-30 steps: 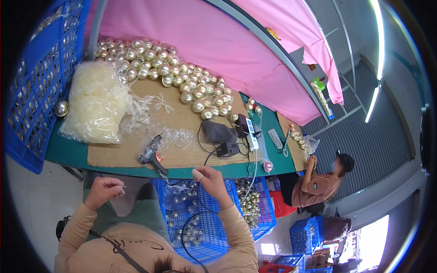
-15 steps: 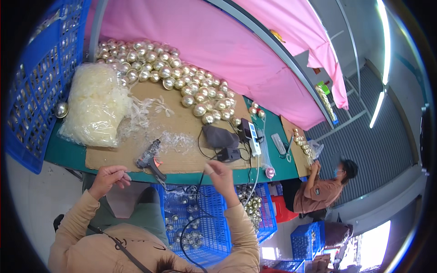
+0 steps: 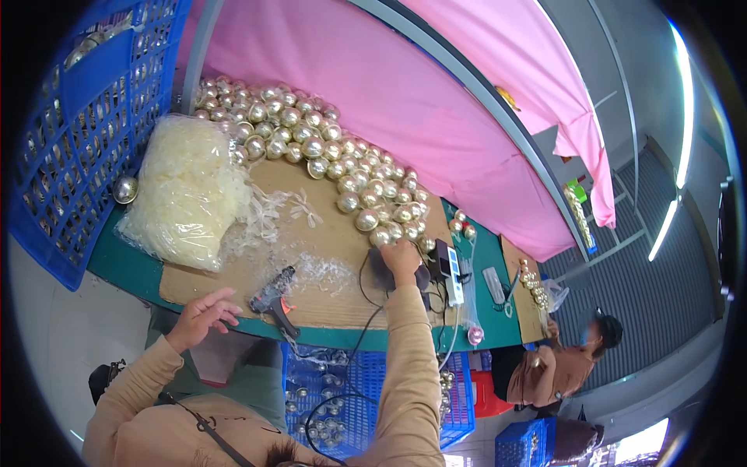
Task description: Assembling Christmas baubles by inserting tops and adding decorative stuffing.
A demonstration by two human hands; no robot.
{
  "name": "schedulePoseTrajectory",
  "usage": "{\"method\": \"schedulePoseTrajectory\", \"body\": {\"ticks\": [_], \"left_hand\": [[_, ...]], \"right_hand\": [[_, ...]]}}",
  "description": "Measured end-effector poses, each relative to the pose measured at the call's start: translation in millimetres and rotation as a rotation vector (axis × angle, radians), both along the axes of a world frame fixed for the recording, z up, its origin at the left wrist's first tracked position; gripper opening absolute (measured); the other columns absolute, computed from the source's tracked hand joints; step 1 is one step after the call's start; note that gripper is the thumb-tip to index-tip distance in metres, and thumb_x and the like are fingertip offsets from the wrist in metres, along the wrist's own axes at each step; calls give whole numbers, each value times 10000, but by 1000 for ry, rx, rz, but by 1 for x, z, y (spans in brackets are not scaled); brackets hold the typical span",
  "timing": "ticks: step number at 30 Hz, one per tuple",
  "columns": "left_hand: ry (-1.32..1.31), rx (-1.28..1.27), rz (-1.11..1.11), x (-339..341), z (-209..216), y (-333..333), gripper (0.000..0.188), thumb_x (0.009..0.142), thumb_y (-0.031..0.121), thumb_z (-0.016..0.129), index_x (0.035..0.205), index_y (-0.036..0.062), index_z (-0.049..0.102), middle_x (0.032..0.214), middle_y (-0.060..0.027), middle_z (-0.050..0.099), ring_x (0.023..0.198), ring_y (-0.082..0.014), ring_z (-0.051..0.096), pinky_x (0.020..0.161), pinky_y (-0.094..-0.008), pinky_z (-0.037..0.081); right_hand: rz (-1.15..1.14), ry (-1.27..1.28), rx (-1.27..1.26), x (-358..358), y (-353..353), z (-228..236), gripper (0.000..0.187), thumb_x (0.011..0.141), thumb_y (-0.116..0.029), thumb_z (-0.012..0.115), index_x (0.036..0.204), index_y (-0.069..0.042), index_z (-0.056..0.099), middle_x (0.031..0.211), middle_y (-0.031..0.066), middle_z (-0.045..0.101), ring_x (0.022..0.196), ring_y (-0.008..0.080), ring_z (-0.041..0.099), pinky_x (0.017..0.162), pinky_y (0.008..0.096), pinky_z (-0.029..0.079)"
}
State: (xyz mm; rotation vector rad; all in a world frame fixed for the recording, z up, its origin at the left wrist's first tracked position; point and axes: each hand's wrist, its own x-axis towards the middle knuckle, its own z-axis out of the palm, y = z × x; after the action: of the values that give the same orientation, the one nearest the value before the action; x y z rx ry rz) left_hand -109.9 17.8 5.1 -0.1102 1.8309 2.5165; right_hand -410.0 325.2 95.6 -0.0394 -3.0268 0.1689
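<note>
My right hand (image 3: pixel 401 261) is stretched out over the table at the near edge of a heap of shiny champagne-gold ball ornaments (image 3: pixel 313 147). Its fingertips reach a gold ball (image 3: pixel 380 236), above a dark grey cloth-like item (image 3: pixel 381 274); whether they grip the ball cannot be made out. My left hand (image 3: pixel 205 317) hovers by the table's front edge, empty, its fingers apart. To its right, a glue gun (image 3: pixel 272 297) lies on the cardboard (image 3: pixel 210 289), handle toward me. Clear stringy scraps (image 3: pixel 323 271) and white ribbon bows (image 3: pixel 268 214) lie beyond it.
A bulging clear bag of cream-white pieces (image 3: pixel 180 194) stands left, beside a tall blue crate (image 3: pixel 93 117). A white power strip (image 3: pixel 454 282) and cords lie right. A blue basket of balls (image 3: pixel 366 385) sits below the table edge. A co-worker (image 3: pixel 556 370) works farther right.
My right hand has moved forward from the table's front edge to the gold balls. My left hand's fingers have spread from a closer pinch. The view has shifted slightly.
</note>
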Motion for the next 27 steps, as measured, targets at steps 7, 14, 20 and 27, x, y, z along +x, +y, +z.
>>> {"method": "schedulePoseTrajectory", "body": {"ticks": [7, 14, 20, 27], "left_hand": [[49, -39, -17, -1, -1, -1, 406, 940, 172, 450, 1302, 0, 387, 1017, -162, 616, 830, -189, 626, 638, -271, 522], [110, -82, -17, 2, -7, -2, 404, 931, 150, 471, 1296, -5, 391, 999, -150, 610, 825, -181, 623, 652, -272, 522], [98, -30, -22, 6, -9, -2, 400, 906, 106, 505, 1278, -5, 410, 1002, -120, 602, 844, -163, 612, 671, -265, 518], [141, 50, 19, 10, -4, 8, 496, 840, 51, 590, 1295, -1, 398, 1095, -73, 556, 992, -134, 540, 781, -255, 473]], "right_hand": [[-127, 8, -92, -37, -18, -34, 698, 618, -527, 697, 1065, 0, 590, 1041, 214, 621, 994, 344, 592, 854, 427, 463], [-148, 22, -67, -33, -23, -36, 685, 615, -460, 691, 1114, -13, 546, 1083, 227, 597, 1047, 369, 551, 866, 435, 449], [367, 379, -322, 18, -21, -26, 497, 586, -159, 671, 1041, -17, 531, 992, 180, 578, 920, 351, 577, 814, 401, 469], [680, -7, -754, 124, -44, -3, 630, 621, 62, 674, 1178, -3, 388, 1041, 82, 510, 951, 160, 548, 807, 268, 472]]}}
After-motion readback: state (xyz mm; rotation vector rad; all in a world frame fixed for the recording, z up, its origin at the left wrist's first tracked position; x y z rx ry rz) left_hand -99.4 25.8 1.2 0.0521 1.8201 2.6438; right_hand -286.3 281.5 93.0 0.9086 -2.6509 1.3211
